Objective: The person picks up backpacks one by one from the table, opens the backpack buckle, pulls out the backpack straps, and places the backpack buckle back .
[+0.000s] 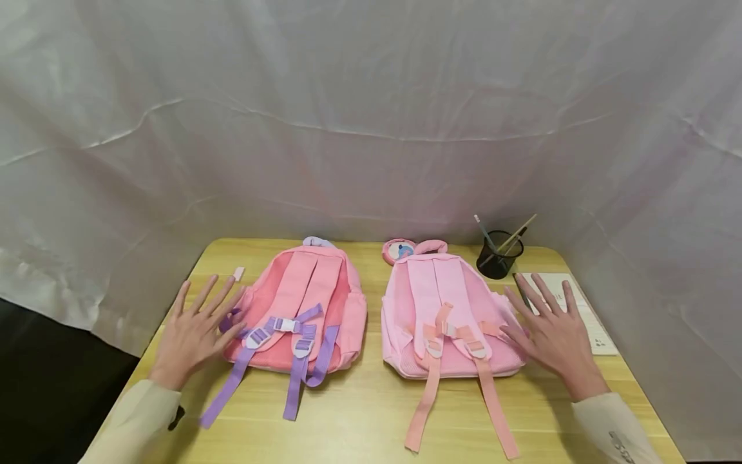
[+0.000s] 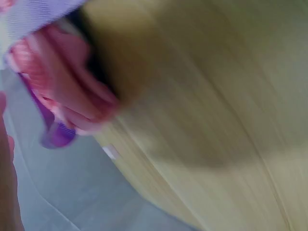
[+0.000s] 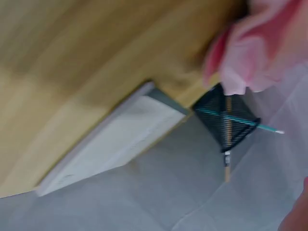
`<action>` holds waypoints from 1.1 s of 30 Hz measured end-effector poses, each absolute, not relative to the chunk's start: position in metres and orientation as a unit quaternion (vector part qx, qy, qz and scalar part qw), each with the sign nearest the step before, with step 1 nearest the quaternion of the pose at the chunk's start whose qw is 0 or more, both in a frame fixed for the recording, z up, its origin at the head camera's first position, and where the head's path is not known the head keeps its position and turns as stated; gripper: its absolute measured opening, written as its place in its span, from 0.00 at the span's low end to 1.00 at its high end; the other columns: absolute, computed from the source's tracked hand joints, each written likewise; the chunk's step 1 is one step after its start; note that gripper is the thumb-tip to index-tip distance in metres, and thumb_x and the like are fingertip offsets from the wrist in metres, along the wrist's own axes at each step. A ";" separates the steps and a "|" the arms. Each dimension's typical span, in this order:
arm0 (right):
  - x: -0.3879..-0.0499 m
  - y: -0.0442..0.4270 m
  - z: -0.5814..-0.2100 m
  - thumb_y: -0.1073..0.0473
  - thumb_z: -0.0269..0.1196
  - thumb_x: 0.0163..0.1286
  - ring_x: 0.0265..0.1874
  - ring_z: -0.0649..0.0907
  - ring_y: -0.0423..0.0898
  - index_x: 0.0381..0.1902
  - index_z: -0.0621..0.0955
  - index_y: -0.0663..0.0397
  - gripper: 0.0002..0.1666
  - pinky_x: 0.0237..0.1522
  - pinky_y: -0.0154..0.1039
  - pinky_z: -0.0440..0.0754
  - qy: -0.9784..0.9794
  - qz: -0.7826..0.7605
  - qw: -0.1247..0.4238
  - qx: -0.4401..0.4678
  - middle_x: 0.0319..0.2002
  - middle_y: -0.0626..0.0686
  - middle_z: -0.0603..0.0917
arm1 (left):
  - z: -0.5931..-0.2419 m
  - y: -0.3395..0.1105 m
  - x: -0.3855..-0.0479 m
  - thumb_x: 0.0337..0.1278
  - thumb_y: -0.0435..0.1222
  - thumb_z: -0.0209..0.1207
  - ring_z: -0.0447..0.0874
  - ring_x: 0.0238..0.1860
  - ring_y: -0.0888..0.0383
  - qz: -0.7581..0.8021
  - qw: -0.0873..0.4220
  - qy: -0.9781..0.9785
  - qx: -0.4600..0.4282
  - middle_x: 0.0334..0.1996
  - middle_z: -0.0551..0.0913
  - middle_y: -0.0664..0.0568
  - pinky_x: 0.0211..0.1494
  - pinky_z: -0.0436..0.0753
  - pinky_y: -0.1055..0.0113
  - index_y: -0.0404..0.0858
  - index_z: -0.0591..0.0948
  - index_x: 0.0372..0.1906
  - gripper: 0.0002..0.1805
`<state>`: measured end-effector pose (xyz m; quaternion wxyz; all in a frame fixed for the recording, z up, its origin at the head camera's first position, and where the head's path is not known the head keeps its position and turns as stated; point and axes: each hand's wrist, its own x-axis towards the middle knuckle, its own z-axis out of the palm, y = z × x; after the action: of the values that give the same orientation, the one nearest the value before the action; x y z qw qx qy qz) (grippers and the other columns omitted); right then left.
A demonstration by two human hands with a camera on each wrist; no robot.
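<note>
Two small backpacks lie on the wooden table, straps upward. The left one is a coral-pink backpack (image 1: 350, 322) with purple straps and a white buckle. The right one is a lighter pink backpack (image 1: 397, 309) with peach straps and a round charm (image 1: 399, 250) by its top loop. My left hand (image 1: 194, 332) is spread beside the coral backpack's left side, holding nothing. Fingers spread as well, my right hand (image 1: 553, 332) hovers by the light pink backpack's right side, partly over its edge. Whether either hand touches a backpack cannot be told.
A black mesh pen cup (image 1: 500, 258) with several pencils stands at the back right. Beside it lies a white book or pad (image 1: 591, 322) at the table's right edge. A small white eraser-like block (image 1: 238, 274) is at the back left. Grey curtain (image 1: 371, 129) surrounds the table.
</note>
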<state>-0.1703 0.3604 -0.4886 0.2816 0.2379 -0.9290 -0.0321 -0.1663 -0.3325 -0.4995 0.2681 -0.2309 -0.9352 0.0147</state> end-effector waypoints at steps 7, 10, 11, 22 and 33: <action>-0.180 0.314 -0.466 0.20 0.38 0.73 0.79 0.62 0.57 0.79 0.66 0.38 0.48 0.80 0.66 0.45 -0.904 -0.002 0.336 0.264 0.79 0.54 0.65 | -0.484 -0.309 -0.162 0.63 0.56 0.61 0.59 0.79 0.43 -0.050 0.219 -0.959 -0.173 0.80 0.63 0.50 0.80 0.51 0.38 0.52 0.66 0.79 0.41; -0.187 0.288 -0.457 0.23 0.42 0.74 0.76 0.68 0.59 0.77 0.71 0.43 0.46 0.78 0.66 0.50 -0.887 0.016 0.364 0.283 0.77 0.55 0.69 | -0.479 -0.299 -0.160 0.61 0.51 0.65 0.69 0.70 0.38 -0.105 0.205 -0.961 -0.155 0.74 0.73 0.45 0.71 0.61 0.36 0.50 0.68 0.78 0.40; -0.188 0.279 -0.454 0.24 0.44 0.74 0.76 0.67 0.59 0.75 0.72 0.44 0.46 0.78 0.66 0.51 -0.886 0.021 0.364 0.286 0.77 0.55 0.69 | -0.479 -0.296 -0.160 0.61 0.50 0.66 0.71 0.68 0.38 -0.124 0.199 -0.961 -0.149 0.71 0.75 0.43 0.69 0.63 0.36 0.50 0.68 0.77 0.40; -0.204 0.157 -0.438 0.30 0.56 0.72 0.73 0.71 0.58 0.73 0.74 0.47 0.42 0.74 0.60 0.65 -0.901 0.113 0.266 0.322 0.72 0.55 0.75 | -0.483 -0.275 -0.163 0.69 0.36 0.65 0.83 0.51 0.42 -0.362 0.091 -0.920 -0.121 0.52 0.84 0.39 0.54 0.83 0.42 0.34 0.80 0.62 0.20; -0.203 0.046 -0.455 0.32 0.63 0.70 0.68 0.75 0.51 0.73 0.75 0.40 0.39 0.72 0.53 0.70 -0.910 0.160 0.163 0.347 0.67 0.48 0.77 | -0.509 -0.271 -0.171 0.64 0.35 0.69 0.83 0.51 0.47 -0.374 0.053 -0.916 -0.138 0.51 0.86 0.46 0.55 0.81 0.49 0.39 0.83 0.59 0.20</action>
<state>-0.2031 0.0465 -0.4552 0.1628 0.3467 -0.9099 0.1595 -0.1708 -0.2708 -0.5086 0.0534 -0.1376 -0.9156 -0.3739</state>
